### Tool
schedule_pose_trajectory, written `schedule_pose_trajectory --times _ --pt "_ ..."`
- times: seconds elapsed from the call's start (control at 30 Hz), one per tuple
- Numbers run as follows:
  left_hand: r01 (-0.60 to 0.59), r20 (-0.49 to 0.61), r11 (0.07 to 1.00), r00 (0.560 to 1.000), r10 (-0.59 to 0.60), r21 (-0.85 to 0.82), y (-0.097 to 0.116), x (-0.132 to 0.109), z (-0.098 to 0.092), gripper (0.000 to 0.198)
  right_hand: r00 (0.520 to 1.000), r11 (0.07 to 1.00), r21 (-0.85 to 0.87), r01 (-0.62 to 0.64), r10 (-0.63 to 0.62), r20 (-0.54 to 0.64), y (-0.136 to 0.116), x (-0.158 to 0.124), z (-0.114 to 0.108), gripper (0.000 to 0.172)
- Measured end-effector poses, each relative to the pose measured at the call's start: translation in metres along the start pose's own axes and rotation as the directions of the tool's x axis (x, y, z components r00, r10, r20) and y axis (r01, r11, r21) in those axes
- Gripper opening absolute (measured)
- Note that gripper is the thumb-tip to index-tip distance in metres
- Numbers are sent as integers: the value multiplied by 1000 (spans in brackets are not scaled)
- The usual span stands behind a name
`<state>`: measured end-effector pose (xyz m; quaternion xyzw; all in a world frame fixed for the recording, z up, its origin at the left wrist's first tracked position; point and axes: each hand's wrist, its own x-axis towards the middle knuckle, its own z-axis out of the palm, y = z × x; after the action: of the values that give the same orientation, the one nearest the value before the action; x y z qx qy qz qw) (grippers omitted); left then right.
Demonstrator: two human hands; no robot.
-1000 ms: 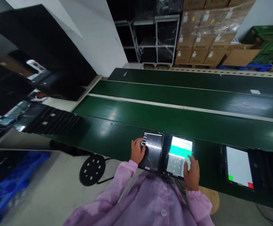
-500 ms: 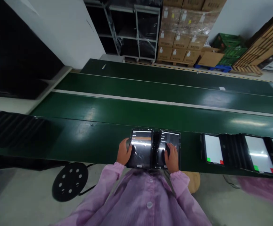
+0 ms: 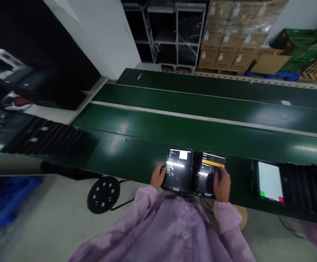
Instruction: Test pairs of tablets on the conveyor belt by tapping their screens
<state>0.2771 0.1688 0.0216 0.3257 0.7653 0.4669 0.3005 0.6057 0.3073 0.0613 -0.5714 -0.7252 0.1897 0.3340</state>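
Two black-framed tablets lie side by side before me at the near edge of the green bench. The left tablet [image 3: 178, 173] shows lines of text and a white square on a dark screen. My left hand [image 3: 157, 176] is closed at its left edge, the fingertips partly hidden. On the right tablet [image 3: 206, 180], a dark menu has one row lit orange. My right hand [image 3: 222, 185] rests over that tablet's right side, thumb and fingers apart, near or touching the screen. A dark gap separates the tablets.
Further right stands a tablet [image 3: 270, 180] with a white screen and green and red corners, beside a row of black cases [image 3: 300, 183]. More dark cases [image 3: 49, 136] line the left end. A black round stool [image 3: 104, 194] is below the bench [image 3: 136, 127].
My view has turned left, so the scene shifts right. The left tablet's menu has given way to text with a white square. An orange row now shows on the right tablet.
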Motion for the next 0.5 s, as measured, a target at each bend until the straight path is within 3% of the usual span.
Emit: schedule_pose_trajectory --times 0.07,0.13,0.2,0.3,0.5 --pt "9 -3 1000 1000 -9 -12 0 0 0 35 977 976 73 -206 209 -42 20 -10 -12 62" --pt "11 3 1000 1000 -11 -24 -1 -1 0 35 912 902 169 -398 408 -29 33 -20 -21 66" --pt "14 10 999 1000 -14 -32 -1 -2 -1 35 850 822 247 -513 527 7 39 -29 -27 64" --pt "8 12 1000 1000 -8 -27 0 -4 -1 36 819 780 296 -552 573 18 38 -38 -30 60" --pt "-21 9 1000 1000 21 21 -1 -3 0 37 838 794 326 -513 546 -13 42 -42 -23 56"
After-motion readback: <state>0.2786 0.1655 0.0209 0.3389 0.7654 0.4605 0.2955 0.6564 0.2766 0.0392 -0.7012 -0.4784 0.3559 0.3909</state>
